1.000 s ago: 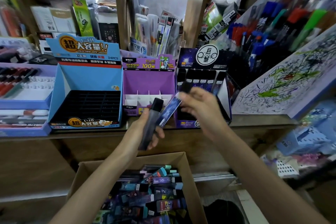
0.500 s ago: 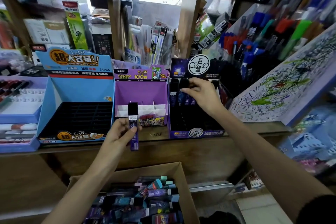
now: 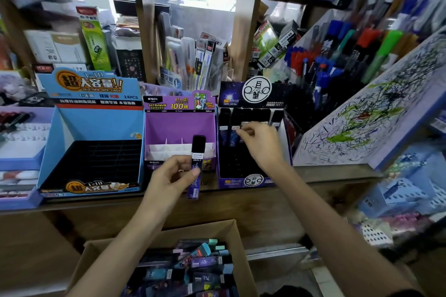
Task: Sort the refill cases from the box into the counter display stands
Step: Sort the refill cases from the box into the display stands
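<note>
Left hand (image 3: 172,177): thumb and fingers pinch one refill case (image 3: 197,152) at mid-body. Case upright, long axis vertical, black cap up, purple end down, in front of purple stand (image 3: 179,125).

Right hand (image 3: 261,146): fingers curled at upright case row (image 3: 231,128) in dark stand (image 3: 241,181); grip not discernible.

Both stands on surface (image 3: 325,172). Box (image 3: 237,239) below, cases (image 3: 193,270) lying jumbled.
</note>
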Motion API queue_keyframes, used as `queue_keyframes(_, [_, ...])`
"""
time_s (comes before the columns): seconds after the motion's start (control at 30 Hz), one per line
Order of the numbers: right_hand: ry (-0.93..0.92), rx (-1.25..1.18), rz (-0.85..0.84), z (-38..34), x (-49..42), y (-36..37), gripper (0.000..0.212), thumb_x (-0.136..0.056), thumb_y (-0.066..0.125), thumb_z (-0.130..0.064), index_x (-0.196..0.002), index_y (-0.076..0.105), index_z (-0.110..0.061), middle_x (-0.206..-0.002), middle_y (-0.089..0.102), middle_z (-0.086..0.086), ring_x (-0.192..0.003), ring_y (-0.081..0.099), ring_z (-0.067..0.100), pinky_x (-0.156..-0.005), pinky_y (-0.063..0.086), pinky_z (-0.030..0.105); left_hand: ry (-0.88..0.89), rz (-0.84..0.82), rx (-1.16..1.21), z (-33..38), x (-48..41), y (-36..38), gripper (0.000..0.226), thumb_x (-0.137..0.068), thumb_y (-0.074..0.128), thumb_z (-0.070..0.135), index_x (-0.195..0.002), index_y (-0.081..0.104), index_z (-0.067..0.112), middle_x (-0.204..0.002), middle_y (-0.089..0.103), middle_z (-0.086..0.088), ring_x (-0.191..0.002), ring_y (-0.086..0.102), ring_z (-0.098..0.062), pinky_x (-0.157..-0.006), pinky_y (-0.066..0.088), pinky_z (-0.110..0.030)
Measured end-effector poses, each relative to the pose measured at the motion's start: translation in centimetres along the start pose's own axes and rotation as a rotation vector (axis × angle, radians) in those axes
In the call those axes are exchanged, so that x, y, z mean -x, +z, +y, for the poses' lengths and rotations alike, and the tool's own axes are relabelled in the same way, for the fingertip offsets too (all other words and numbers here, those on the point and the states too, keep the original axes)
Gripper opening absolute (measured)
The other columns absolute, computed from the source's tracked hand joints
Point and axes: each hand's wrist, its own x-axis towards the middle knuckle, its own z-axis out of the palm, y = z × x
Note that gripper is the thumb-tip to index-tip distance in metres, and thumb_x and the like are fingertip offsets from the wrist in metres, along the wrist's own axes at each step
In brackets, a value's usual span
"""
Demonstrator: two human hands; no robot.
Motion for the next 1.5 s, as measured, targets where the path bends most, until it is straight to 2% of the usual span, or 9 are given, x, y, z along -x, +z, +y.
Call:
queue_keyframes(0.17, [-0.056, -0.718, -0.092, -2.4, 5.2, -1.1, 0.014, -0.092, 0.056, -0.035, -0.083, 0.065, -0.031, -0.08, 0.069, -0.015, -0.08, 0.063, -0.001, -0.072, 0.049, 0.015, 0.067, -0.045, -0.017, 1.4, -1.7, 3.8, 0.016, -0.086, 0.061, 0.0, -0.092, 0.06, 0.015, -0.085, 0.059, -0.002, -0.078, 0.054, -0.006, -0.072, 0.046, -0.02])
queue_keyframes(0.3, [-0.127, -0.728, -0.105, -2.0, 4.8, -1.2, 0.016, -0.088, 0.063, -0.017, -0.078, 0.062, -0.029, -0.072, 0.066, -0.015, -0.073, 0.062, -0.001, -0.067, 0.046, 0.013, 0.155, -0.076, -0.12, 1.9, -3.1, 6.3, 0.018, -0.087, 0.062, 0.003, -0.092, 0.059, 0.019, -0.089, 0.061, -0.004, -0.079, 0.056, -0.007, -0.073, 0.046, -0.021])
queue_keyframes(0.43, [-0.04, -0.766, 0.064, 1.4, 1.7, -3.0, 0.013, -0.085, 0.067, -0.017, -0.076, 0.064, -0.026, -0.072, 0.067, -0.012, -0.072, 0.061, 0.003, -0.068, 0.049, 0.021, 0.417, 0.171, -0.753, 0.5, -4.9, 6.1, 0.036, -0.086, 0.065, 0.022, -0.12, 0.056, 0.012, -0.116, 0.053, -0.004, -0.109, 0.046, -0.016, -0.094, 0.037, -0.029])
queue_keyframes(0.6, [0.011, -0.657, 0.086, 5.1, -1.5, -3.7, 0.012, -0.086, 0.067, -0.019, -0.086, 0.065, -0.031, -0.084, 0.069, -0.008, -0.079, 0.064, 0.008, -0.073, 0.055, 0.033, 0.336, 0.138, -1.132, -1.6, -6.2, 4.7, 0.043, -0.088, 0.06, 0.038, -0.116, 0.06, 0.005, -0.12, 0.058, -0.012, -0.112, 0.052, -0.032, -0.093, 0.039, -0.04])
queue_keyframes(0.77, [-0.096, -0.653, -0.087, 4.3, -2.6, -1.8, 0.015, -0.085, 0.067, -0.011, -0.099, 0.065, -0.018, -0.089, 0.067, -0.013, -0.079, 0.063, 0.0, -0.077, 0.053, 0.025, 0.347, 0.146, -1.162, -2.1, -6.2, 4.3, 0.038, -0.085, 0.065, 0.04, -0.102, 0.068, 0.006, -0.109, 0.064, -0.013, -0.1, 0.061, -0.034, -0.083, 0.045, -0.042])
queue_keyframes(1.0, [-0.156, -0.625, -0.262, 4.0, -3.3, -2.0, 0.02, -0.085, 0.066, -0.006, -0.092, 0.066, -0.025, -0.089, 0.071, -0.004, -0.078, 0.065, 0.001, -0.072, 0.053, 0.019, 0.378, 0.148, -1.163, -2.4, -6.1, 4.3, 0.035, -0.082, 0.069, 0.036, -0.097, 0.07, 0.005, -0.101, 0.066, -0.013, -0.091, 0.064, -0.034, -0.076, 0.048, -0.043])
queue_keyframes(1.13, [-0.07, -0.37, -0.184, 4.0, -3.3, -1.0, 0.011, -0.087, 0.066, -0.019, -0.095, 0.069, -0.012, -0.091, 0.071, 0.005, -0.084, 0.066, 0.015, -0.078, 0.054, 0.03, 0.393, 0.153, -1.163, -2.7, -6.3, 4.2, 0.035, -0.084, 0.068, 0.037, -0.099, 0.068, 0.006, -0.103, 0.064, -0.012, -0.092, 0.063, -0.034, -0.078, 0.046, -0.042])
queue_keyframes(1.33, [-0.128, 0.145, -0.156, 2.1, -3.9, -1.1, 0.041, -0.089, 0.06, -0.038, -0.061, 0.051, -0.01, -0.054, 0.049, 0.0, -0.056, 0.052, 0.022, -0.051, 0.036, 0.029, 0.379, 0.149, -1.161, -2.9, -6.3, 4.0, 0.04, -0.087, 0.059, 0.043, -0.104, 0.066, 0.007, -0.107, 0.062, -0.01, -0.097, 0.06, -0.032, -0.082, 0.043, -0.041])
queue_keyframes(1.5, [-0.064, 0.2, -0.157, 1.3, -2.3, -1.9, 0.041, -0.09, 0.058, -0.042, -0.075, 0.062, -0.004, -0.068, 0.06, 0.008, -0.071, 0.06, 0.028, -0.063, 0.049, 0.036, 0.295, 0.036, -1.076, -1.5, -6.0, 3.7, 0.052, -0.09, 0.051, 0.049, -0.123, 0.057, 0.009, -0.127, 0.055, -0.007, -0.115, 0.052, -0.026, -0.094, 0.037, -0.037])
